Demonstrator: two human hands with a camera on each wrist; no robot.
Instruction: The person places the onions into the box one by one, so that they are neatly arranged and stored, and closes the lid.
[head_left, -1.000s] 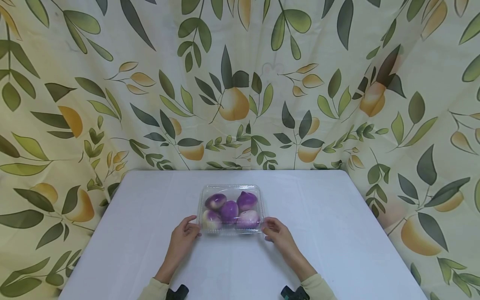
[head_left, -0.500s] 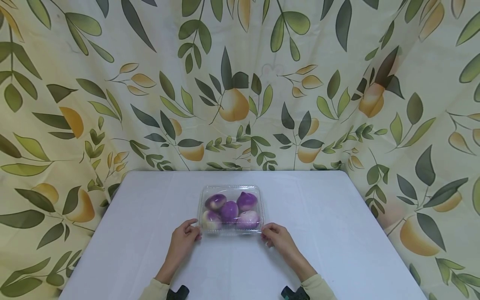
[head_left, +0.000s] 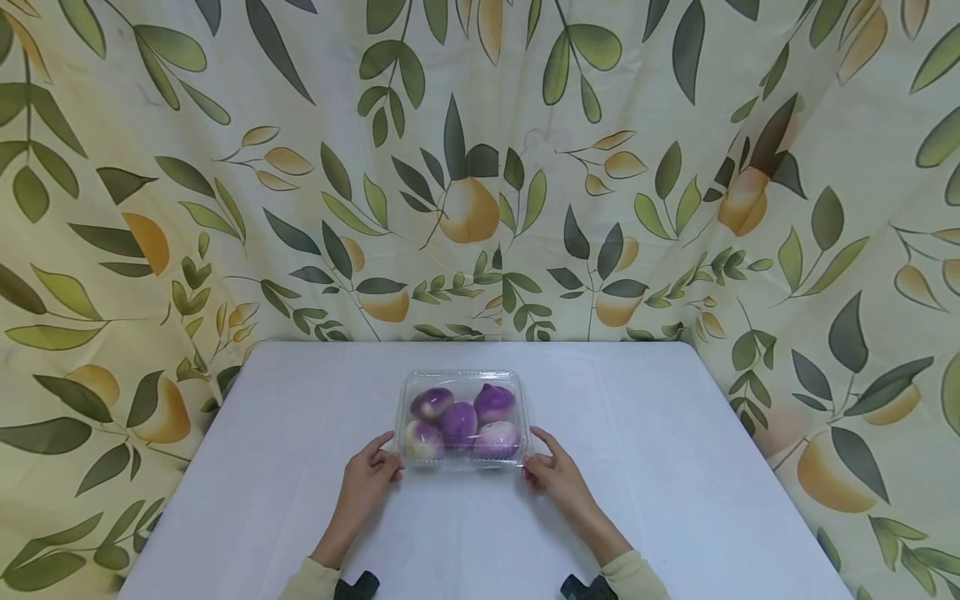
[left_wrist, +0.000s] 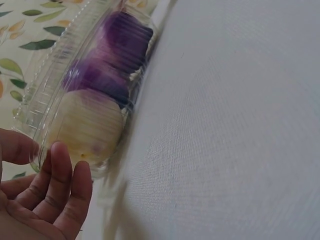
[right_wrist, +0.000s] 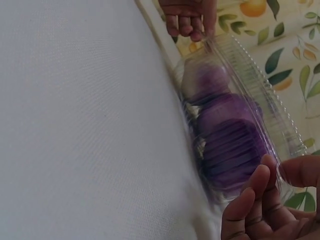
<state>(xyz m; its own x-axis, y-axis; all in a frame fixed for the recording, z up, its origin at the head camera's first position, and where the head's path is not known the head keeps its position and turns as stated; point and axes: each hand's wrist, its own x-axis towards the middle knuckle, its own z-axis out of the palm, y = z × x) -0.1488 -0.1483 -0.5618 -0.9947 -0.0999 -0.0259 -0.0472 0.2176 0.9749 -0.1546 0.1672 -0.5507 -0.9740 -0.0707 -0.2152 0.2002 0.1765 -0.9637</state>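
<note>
A clear plastic clamshell box with a ridged rim sits on the table, lid down. Inside lie several purple-and-white bulbs that look like onions. At the box's front left corner, my left hand pinches the rim, its index finger stretched along the side. My right hand does likewise at the front right corner, index finger extended up the right side. The left wrist view has the left fingers curled against the box edge. Curled right fingers meet the rim in the right wrist view.
A white cloth covers the table under the box. Behind and at both sides hangs a curtain printed with leaves and orange fruit. Black wrist devices show at the bottom edge, by the pale sleeves.
My right fingers have shifted at the box's front right corner, and the index finger has now stretched out along the side. The left hand and the box have hardly moved.
</note>
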